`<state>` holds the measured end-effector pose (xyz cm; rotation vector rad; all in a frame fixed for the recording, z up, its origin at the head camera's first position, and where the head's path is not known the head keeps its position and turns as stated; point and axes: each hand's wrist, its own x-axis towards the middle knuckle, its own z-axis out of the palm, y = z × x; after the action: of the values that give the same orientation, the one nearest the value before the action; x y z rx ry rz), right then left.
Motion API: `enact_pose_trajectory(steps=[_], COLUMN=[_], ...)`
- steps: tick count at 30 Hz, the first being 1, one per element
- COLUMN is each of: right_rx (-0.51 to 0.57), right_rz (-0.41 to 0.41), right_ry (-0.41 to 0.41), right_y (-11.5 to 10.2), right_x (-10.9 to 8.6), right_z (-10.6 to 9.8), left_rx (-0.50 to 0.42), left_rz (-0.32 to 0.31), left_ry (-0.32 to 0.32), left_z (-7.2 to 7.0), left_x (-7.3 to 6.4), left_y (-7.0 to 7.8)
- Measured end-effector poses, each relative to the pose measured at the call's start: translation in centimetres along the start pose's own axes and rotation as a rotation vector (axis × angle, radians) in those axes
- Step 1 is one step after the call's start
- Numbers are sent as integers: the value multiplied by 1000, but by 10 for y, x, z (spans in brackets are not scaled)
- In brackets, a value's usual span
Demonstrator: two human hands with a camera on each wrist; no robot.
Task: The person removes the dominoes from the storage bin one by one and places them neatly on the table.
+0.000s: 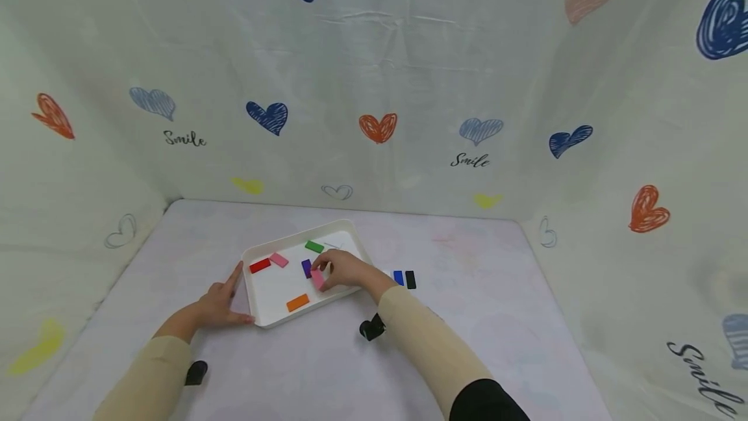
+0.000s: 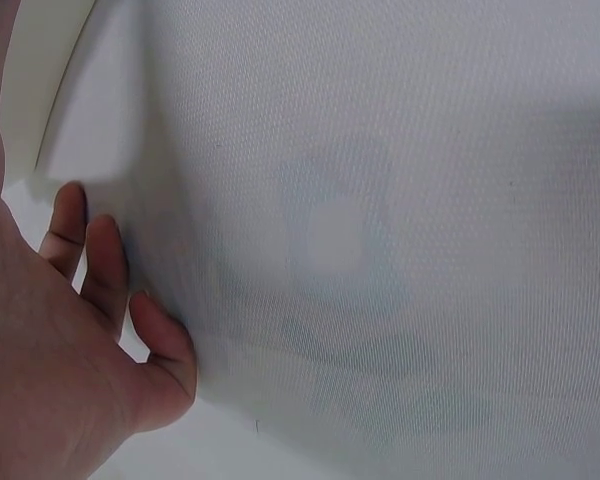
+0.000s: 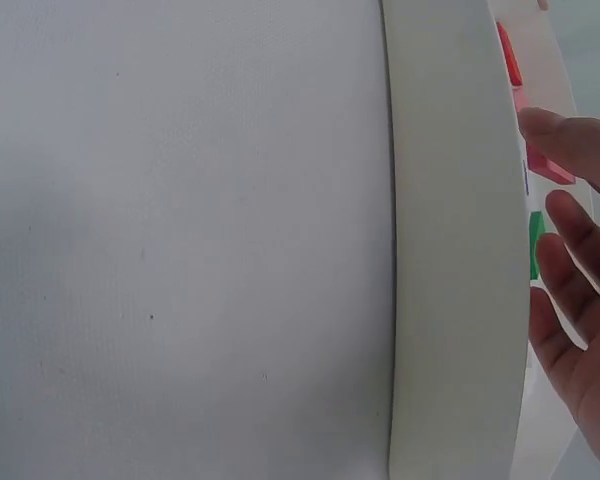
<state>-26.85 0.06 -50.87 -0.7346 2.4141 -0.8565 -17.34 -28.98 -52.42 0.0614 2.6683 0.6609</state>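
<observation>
A white tray (image 1: 274, 307) lies at a slant on the table and holds several small coloured blocks. My left hand (image 1: 219, 304) is spread at the tray's left side, its index finger and thumb straight against the rim. Over the tray, my right hand (image 1: 345, 269) pinches a pink block (image 1: 317, 279) between thumb and fingers. Close beside that block is a purple block (image 1: 306, 269). A red block (image 1: 260, 266), another pink block (image 1: 278, 260), a green block (image 1: 314, 247) and an orange block (image 1: 298, 303) lie apart inside the tray.
Right of the tray, a blue block (image 1: 398, 277) and a black block (image 1: 411, 279) lie on the table (image 1: 467, 317). A curtain (image 1: 409, 83) printed with hearts hangs behind and at both sides. A thin light piece (image 1: 334, 245) lies near the green block.
</observation>
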Motion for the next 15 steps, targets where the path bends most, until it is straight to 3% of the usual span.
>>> enact_pose_trajectory(steps=[15], right_rx=[26], right_rz=[-16], right_ry=[-12], right_y=[3], right_x=[-28], right_z=[-31], left_rx=[-14], left_rz=[-7], left_ry=[-10], left_z=[-2], left_x=[-4], left_y=[5])
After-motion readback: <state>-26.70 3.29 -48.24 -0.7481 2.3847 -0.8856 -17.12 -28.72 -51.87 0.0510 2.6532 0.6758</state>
